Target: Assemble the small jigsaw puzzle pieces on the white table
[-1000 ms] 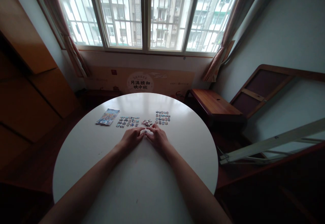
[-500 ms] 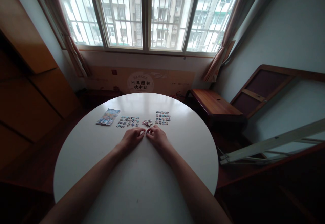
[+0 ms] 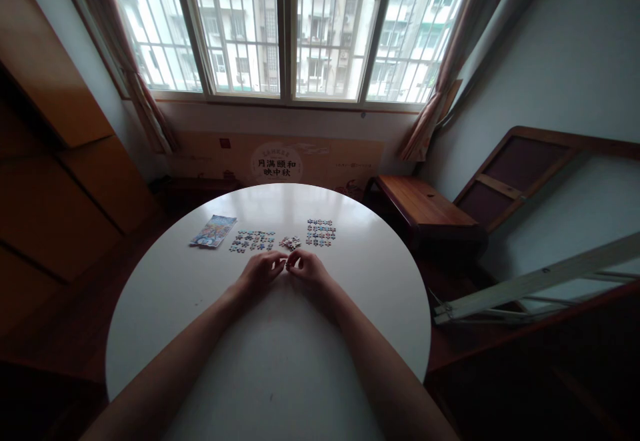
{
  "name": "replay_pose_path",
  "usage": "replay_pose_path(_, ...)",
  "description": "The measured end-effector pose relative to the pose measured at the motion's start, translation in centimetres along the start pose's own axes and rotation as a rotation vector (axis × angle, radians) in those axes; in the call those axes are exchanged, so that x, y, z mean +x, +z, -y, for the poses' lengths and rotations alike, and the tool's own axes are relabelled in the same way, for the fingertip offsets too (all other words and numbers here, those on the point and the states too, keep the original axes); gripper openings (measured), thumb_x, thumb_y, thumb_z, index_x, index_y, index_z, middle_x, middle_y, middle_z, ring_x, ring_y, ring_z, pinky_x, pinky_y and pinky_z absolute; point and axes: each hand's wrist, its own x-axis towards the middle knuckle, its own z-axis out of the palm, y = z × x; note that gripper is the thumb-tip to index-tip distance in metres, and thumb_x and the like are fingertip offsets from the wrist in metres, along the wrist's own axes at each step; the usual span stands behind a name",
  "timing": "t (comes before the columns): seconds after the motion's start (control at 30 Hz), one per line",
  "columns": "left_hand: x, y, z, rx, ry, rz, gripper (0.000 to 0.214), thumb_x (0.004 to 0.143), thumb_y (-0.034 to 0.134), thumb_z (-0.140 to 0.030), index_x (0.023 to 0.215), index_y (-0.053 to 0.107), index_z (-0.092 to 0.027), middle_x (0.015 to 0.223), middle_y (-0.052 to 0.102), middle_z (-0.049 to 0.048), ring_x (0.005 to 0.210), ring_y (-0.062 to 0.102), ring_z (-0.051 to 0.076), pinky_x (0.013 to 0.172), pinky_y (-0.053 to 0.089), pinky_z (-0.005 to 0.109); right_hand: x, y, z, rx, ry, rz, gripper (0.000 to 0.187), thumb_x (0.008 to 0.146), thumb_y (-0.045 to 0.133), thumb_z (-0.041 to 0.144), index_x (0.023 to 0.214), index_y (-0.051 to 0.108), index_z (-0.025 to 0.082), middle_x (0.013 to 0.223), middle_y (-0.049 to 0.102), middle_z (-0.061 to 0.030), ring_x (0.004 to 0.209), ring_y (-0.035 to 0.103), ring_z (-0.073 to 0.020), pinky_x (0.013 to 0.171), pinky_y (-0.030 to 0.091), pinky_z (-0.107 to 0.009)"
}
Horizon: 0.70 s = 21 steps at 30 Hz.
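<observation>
Left hand [image 3: 261, 268] and right hand [image 3: 309, 268] sit closer now mid-frame, both narrow by a puzzle piece [image 3: 288, 265], grip unclear, so likely still fiddling.

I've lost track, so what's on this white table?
A picture sheet, two groups of puzzle pieces, a small pile between them; your left hand and right hand hide whatever's beneath.

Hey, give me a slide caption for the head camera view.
Left hand and right hand close together at a round white table, near a heap of jigsaw pieces.
</observation>
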Motion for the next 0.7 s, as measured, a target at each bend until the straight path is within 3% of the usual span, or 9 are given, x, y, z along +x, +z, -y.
replay_pose_path(0.37,-0.03,0.22,0.2,-0.044,0.109,-0.103,0.02,0.087,0.05,-0.023,0.097,0.067,-0.021,0.075,0.064,0.0006,0.056,0.052,0.008,0.058,0.04,0.018,0.82,-0.2,-0.73,0.335,-0.07,-0.145,0.012,0.071,0.065,0.025,0.078,0.068,0.016,0.074,0.068,-0.0035,0.06,0.057,-0.0113,0.055,0.042,-0.022)
replay_pose_path(0.7,0.12,-0.29,-0.55,0.102,0.247,-0.127,0.022,0.089,0.048,-0.025,0.088,0.069,-0.019,0.074,0.065,0.0029,0.058,0.055,0.009,0.056,0.038,0.019,0.86,-0.39,-0.91,0.383,-0.042,-0.181,0.017,0.071,0.066,0.03,0.077,0.068,0.015,0.072,0.068,-0.0052,0.06,0.059,-0.0133,0.055,0.044,-0.023)
